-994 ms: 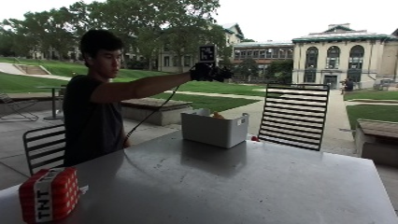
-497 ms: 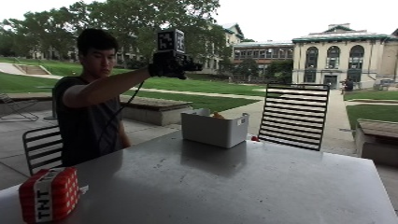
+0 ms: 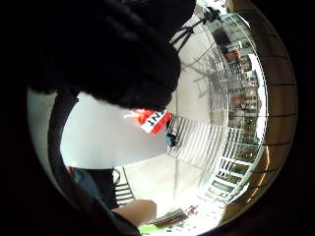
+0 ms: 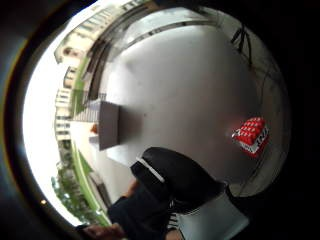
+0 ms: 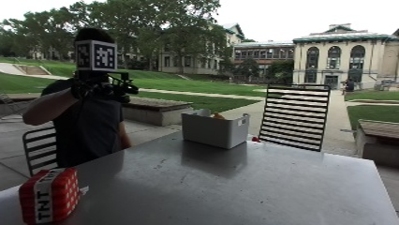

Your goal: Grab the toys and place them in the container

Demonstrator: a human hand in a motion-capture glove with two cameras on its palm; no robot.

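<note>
One TNT toy (image 5: 48,195) left (near table corner); gloved right hand (image 5: 93,87) raised, grip unclear; approach from above, then container (image 5: 215,129).

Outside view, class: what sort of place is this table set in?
Probably an outdoor patio on a campus or park: a metal table with a slatted chair, lawns and trees behind, and large stone buildings beyond.

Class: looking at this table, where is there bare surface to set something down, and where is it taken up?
Most of the table is bare: the wide stretch between the TNT toy at one near corner and the white container at the far edge. Only those two spots are occupied.
</note>
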